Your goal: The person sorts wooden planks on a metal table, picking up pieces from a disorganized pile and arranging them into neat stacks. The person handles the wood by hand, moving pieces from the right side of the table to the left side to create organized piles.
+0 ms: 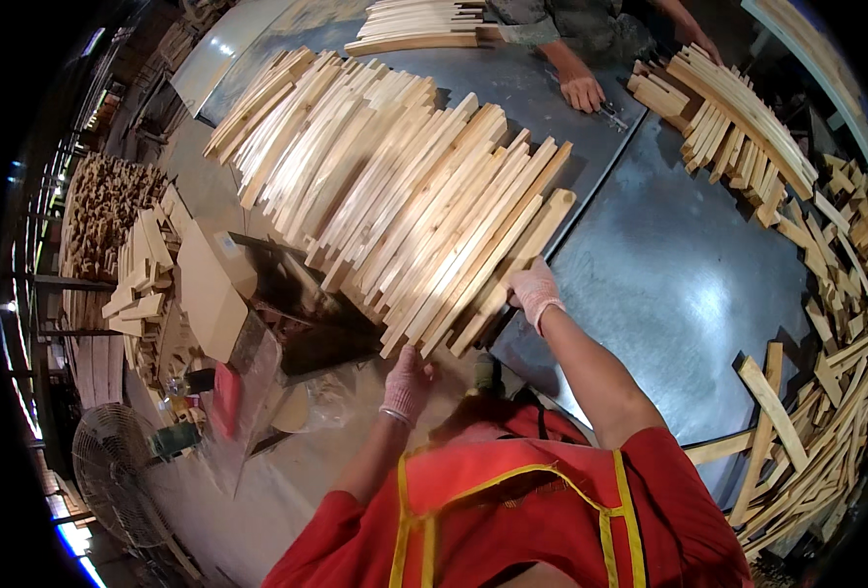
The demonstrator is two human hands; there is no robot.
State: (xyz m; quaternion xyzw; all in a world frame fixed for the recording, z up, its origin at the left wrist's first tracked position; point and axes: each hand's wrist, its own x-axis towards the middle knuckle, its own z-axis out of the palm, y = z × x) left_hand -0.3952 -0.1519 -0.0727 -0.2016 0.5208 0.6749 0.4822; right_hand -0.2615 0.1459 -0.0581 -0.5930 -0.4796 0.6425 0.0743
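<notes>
A long row of pale wooden strips [395, 186] lies side by side across the dark metal table, their ends uneven. On the row's right edge, one strip [527, 257] sits slightly apart at its near end. My right hand [537, 291], in a pinkish-white glove, is closed on this outer strip along its right side. At the near ends of the row is my left hand [408, 382], gloved the same way, its fingers bent against the end of a strip. Its fingertips are partly hidden.
Another person's hand [581, 90] rests on the far side of the metal table [669, 284], by a small metal tool. Stacked strips [743, 118] stand at the far right. Offcuts [826, 421] pile along the right. A fan [116, 470] stands at lower left.
</notes>
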